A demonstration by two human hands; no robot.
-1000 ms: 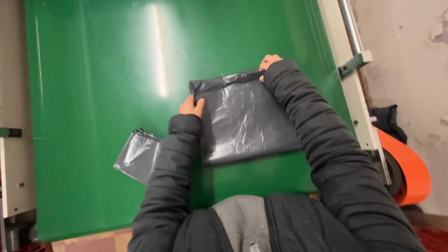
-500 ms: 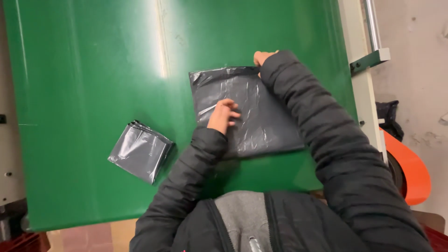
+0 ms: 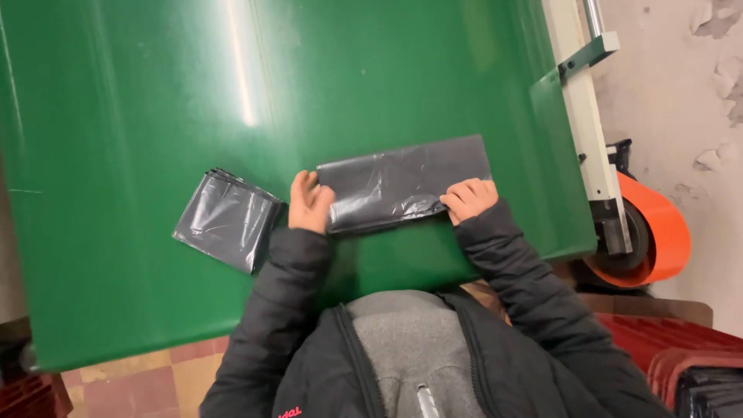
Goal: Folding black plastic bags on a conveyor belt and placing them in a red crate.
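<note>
Dark grey plastic bag (image 3: 406,184), folded to a long strip, lies flat on the green counter (image 3: 139,101); left hand (image 3: 309,203) presses its left end, fingers flat and open; right hand (image 3: 469,199) pinches the lower right edge, keeping the fold tight; folded bag stack (image 3: 226,218) lies just left.

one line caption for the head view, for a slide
Both hands, left and right, press a folded grey bag on a green table; folded stack beside.
</note>
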